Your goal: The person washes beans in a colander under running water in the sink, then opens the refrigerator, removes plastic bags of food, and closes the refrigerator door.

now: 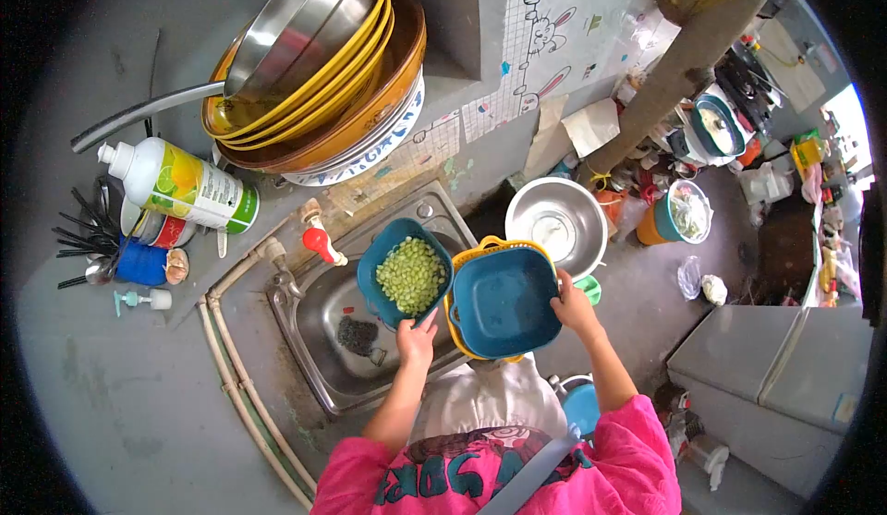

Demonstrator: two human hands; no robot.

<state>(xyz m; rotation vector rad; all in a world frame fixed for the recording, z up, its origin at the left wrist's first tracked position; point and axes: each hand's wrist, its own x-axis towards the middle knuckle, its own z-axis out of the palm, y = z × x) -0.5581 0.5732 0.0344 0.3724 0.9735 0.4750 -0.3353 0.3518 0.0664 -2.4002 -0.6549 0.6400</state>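
Note:
My left hand [418, 341] is closed on the near rim of a teal basin [370, 254] held over the sink. Inside it lie small chopped pale-green vegetable pieces [411, 275], whose kind I cannot make out. To the right, my right hand [575, 307] grips the right edge of another teal basin [506, 301], with no food in it. A yellow plastic basket [492, 245] shows around and under that basin. The two teal basins are side by side, their rims close together. Below the left one is the steel sink [319, 353], with a dark scouring pad [358, 335] in it.
A red-handled tap [319, 241] rises at the sink's left. Stacked yellow bowls and a steel pan [286, 44] stand at upper left, near a detergent bottle [185, 187]. Beyond the basins sits a steel bowl [556, 224]; farther right are a bucket [679, 215] and a grey cabinet [767, 358].

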